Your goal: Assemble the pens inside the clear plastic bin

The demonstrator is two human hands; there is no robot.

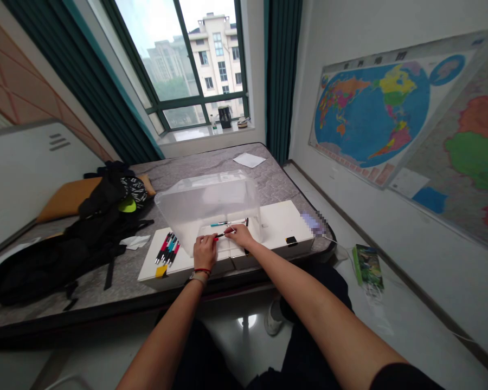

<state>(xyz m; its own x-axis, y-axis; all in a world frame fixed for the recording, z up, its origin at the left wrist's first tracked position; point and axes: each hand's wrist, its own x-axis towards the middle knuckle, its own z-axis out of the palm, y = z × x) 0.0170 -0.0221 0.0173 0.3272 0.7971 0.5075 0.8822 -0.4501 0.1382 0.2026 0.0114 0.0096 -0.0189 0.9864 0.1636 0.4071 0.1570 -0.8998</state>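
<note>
Had black pen with red end between the hands, in front of the near, open side of the translucent plastic bin. Ran its long axis roughly left-right, right end slightly farther away. Had left hand at the red end, grip narrow, closed on the pen; right hand at the opposite end, fingers pinched close. Couldn't tell if right grip held the pen itself or a thin pale piece beside it. Favored neither hand for reach: pen right at both sets of fingertips.

Saw slim pen with light blue end just beyond the fingers, lying left-right too. Spotted loose red, blue and black pens left of left hand, so nearer to that one, axes slanting near-left to far-right, on flat white boxes set on gray quilted mattress.

Found no readable brand on pens, bin or boxes. Noted large title characters on colorful world map, right wall, too blurred to read surely. Couldn't read green printed package on floor, either.
</note>
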